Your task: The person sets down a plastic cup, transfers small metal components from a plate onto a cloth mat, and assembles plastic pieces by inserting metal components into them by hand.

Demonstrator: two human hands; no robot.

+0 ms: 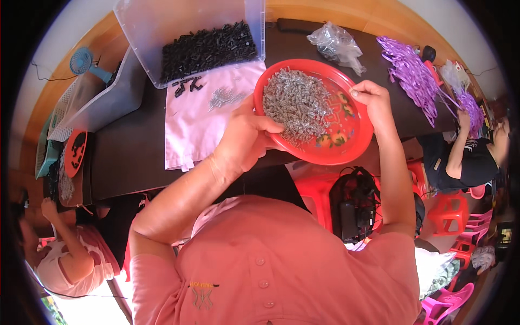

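Tray (355, 130) | face up | long axis upper-left to lower-right | left hand (245, 136), right hand (376, 102) clasping it

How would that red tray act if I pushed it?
The red tray isn't sagging, so it's probably stiff. The silvery bits lie loose, so they'd likely slide. They're heaped toward its left, so that side may feel heavier.

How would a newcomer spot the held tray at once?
Start at the dark table. Near its front edge, the left hand and right hand hold a round red tray of small silvery pieces; the red dish at far left carries black pieces instead.
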